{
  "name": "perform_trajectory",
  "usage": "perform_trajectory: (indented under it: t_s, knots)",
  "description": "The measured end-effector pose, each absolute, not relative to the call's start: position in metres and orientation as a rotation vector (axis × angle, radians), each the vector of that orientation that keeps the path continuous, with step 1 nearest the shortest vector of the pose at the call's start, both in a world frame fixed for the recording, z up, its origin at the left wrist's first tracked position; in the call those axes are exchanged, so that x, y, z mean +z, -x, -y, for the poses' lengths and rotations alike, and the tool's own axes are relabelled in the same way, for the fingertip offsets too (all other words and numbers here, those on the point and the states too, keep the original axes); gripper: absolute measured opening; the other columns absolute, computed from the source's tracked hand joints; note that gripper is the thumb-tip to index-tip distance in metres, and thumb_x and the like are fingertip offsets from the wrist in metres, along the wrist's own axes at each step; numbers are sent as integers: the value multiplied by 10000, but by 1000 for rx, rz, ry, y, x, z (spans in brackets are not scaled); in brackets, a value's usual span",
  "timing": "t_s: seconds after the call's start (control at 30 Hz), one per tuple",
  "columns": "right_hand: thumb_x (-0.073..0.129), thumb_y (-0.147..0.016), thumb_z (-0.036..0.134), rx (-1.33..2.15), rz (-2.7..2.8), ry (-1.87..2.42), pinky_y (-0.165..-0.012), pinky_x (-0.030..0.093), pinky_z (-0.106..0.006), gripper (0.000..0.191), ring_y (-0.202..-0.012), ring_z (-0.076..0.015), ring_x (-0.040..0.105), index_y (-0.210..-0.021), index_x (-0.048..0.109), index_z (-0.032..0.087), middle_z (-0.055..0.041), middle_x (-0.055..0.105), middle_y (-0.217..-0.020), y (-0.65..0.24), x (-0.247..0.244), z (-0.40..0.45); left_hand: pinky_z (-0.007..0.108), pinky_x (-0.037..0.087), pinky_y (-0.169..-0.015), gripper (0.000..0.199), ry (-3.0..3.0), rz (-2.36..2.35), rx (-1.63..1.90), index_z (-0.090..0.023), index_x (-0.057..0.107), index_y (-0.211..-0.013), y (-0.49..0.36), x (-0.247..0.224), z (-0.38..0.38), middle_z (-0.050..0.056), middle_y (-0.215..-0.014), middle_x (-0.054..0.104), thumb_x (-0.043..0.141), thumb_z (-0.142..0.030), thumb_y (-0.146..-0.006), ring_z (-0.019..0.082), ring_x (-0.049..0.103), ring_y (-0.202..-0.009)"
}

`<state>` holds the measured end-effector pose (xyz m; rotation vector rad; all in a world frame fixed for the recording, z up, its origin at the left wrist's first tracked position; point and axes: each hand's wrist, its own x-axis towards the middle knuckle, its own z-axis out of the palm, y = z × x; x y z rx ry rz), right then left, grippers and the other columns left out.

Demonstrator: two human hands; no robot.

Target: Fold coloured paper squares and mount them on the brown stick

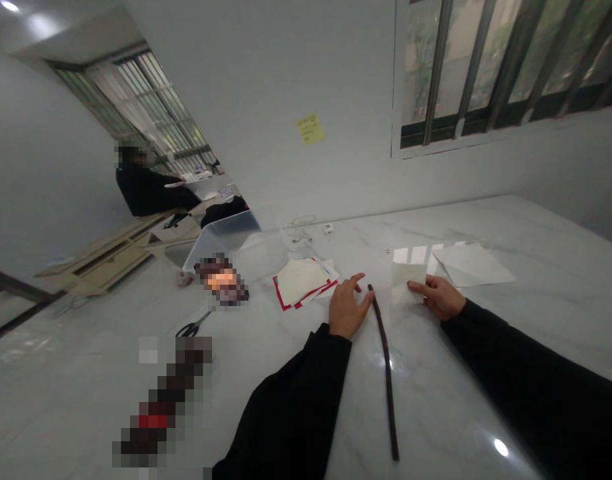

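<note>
My left hand [349, 308] rests on the white marble table top [466, 223], fingers apart and holding nothing. Its fingertips sit just left of the upper end of a long, thin dark strip [387, 380], possibly leather, lying on the table. My right hand [439, 297] grips the edge of a small pale paper square [407, 282]. Behind it lies a larger pale sheet of paper [473, 265]. Left of my left hand is a stack of paper [301, 283] with red and cream sheets.
Black-handled scissors [193, 325] and a clear plastic box [231, 240] are on the table, beside two pixelated objects [221, 281] [161, 403]. A seated person [146, 190] works at a farther desk. A yellow sticky note [310, 129] marks the wall.
</note>
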<state>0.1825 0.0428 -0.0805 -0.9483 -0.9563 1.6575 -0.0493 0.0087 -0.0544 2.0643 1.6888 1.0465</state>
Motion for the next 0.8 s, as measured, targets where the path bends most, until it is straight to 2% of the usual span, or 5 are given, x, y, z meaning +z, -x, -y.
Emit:
perform_trajectory:
  t_s: [0.1, 0.17, 0.3, 0.53, 0.8]
  knots:
    - [861, -586, 393, 1691, 1017, 934, -716, 608, -337, 342, -747, -229, 724, -831, 715, 204, -59, 764, -847, -182, -81, -42, 382, 407, -901, 551, -2245, -1715, 876, -259, 575, -1258, 35, -55, -2, 54, -965, 606, 680, -479, -764, 240, 540, -950]
    - [859, -580, 406, 1698, 1049, 927, -736, 604, -357, 345, -754, -238, 724, -816, 714, 200, -68, 765, -855, -182, -81, -42, 374, 410, -892, 492, -2240, -1713, 824, -246, 619, -1194, 33, -56, -2, 61, -976, 611, 705, -423, -743, 243, 544, -951]
    - [853, -577, 426, 1701, 1091, 912, -743, 594, -372, 376, -760, -246, 723, -835, 721, 186, -85, 765, -864, -184, -83, -43, 314, 439, -790, 368, -1949, -1659, 898, -231, 666, -1109, 45, -58, -12, 26, -867, 658, 673, -244, -741, 174, 583, -767]
    - [819, -615, 446, 1623, 1409, 968, -800, 563, -383, 419, -798, -238, 716, -916, 744, 165, -67, 764, -877, -187, -84, -43, 228, 415, -601, 373, -1246, -1242, 1048, -124, 678, -1080, 64, -53, -25, 78, -849, 708, 690, -295, -749, 105, 563, -618]
    - [726, -756, 440, 999, 1832, 948, -784, 530, -358, 256, -812, -222, 667, -843, 750, 201, -48, 726, -856, -188, -66, -36, 240, 439, -735, 425, -978, -825, 861, -139, 688, -1098, 60, -39, -12, 72, -932, 678, 781, -280, -708, 101, 583, -741]
